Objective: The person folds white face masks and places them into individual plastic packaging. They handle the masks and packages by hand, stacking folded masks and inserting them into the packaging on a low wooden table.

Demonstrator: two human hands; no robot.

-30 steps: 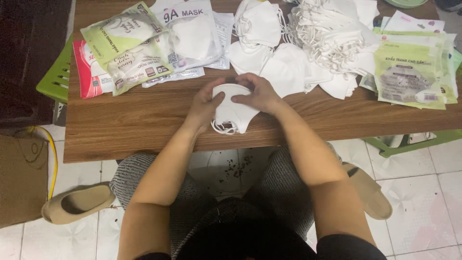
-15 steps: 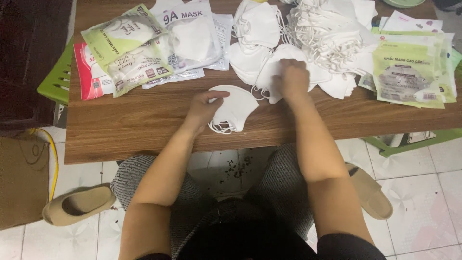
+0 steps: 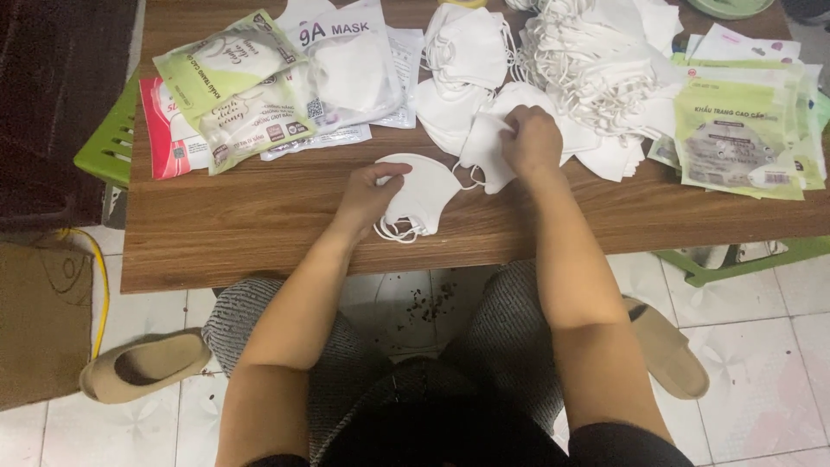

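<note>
Folded white mask (image 3: pixel 424 195): lies flat on the wooden table (image 3: pixel 259 225), near its front edge, ear loops trailing toward that edge. Left hand (image 3: pixel 370 188) rests at the mask's left rim, fingers curled and pinching the upper left edge of it.

Second white mask (image 3: pixel 484 151): just right of the folded mask and slightly farther back, its edge touching the loose heap behind. Right hand (image 3: pixel 532 138) sits on top of it, fingers bent and drawn together, gripping its upper part.

Heap of loose white masks (image 3: pixel 588 60): behind and to the right of the folded mask, loops tangled, reaching the table's far edge.

Packaged masks, clear and green wrappers (image 3: pixel 259 86): behind and left of the folded mask, overlapping one another; a red-edged pack lies lowest at the left.

Stack of green printed pouches (image 3: pixel 735 130): far right of the folded mask, beyond the heap.

Tan slippers (image 3: pixel 143 367): on the tiled floor below the table, one at each side of the seated person's knees.
</note>
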